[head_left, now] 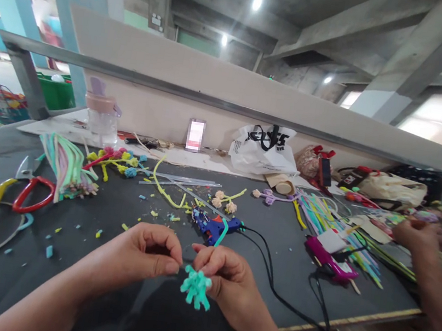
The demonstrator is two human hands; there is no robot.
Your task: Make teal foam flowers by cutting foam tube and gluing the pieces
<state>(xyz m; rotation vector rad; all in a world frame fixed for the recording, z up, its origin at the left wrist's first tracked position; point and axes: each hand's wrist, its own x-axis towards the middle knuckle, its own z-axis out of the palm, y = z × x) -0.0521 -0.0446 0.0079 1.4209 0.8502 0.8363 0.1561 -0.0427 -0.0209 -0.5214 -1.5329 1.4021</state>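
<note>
My right hand point(229, 277) pinches a teal flower point(196, 288) made of fuzzy stems, just above the table's front part. A bent teal stem point(222, 233) sticks up behind its fingers. Close by on the left, my left hand point(152, 249) has thumb and forefinger pressed together, apart from the petals. Whatever it may hold is too small to make out. Behind both hands a blue glue gun point(212, 226) lies on the dark tabletop, its black cord running right. Finished peach flowers point(224, 202) and a curved yellow stem point(158, 181) lie farther back.
At left are red-and-yellow-handled scissors point(36, 194), a bundle of pastel fuzzy stems point(66, 164) and a bottle point(101, 120). A phone point(195, 135) and white bag point(264, 150) stand behind. A purple glue gun point(331, 259) lies right, near another person's hands point(418, 236).
</note>
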